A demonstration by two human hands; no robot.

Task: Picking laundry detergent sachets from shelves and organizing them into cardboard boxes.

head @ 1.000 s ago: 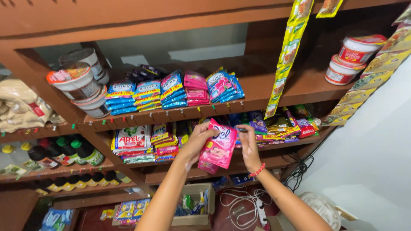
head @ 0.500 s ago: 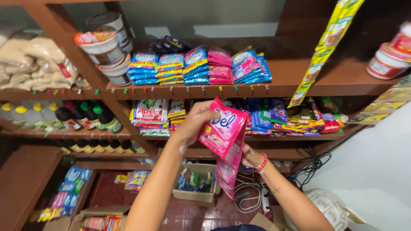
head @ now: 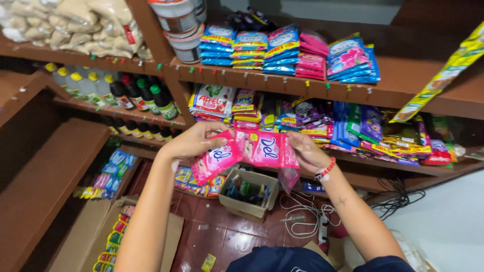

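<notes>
- Fingers of left hand (head: 189,143) pinch the left end of a strip of pink sachets (head: 242,153), frame centre.
- Right hand (head: 308,152) grasps the strip's right end; red bead bracelet (head: 325,170) on that wrist.
- Behind: wooden shelf (head: 282,83) of stacked sachets.
- Below centre: open cardboard box (head: 249,194) on red floor.
</notes>
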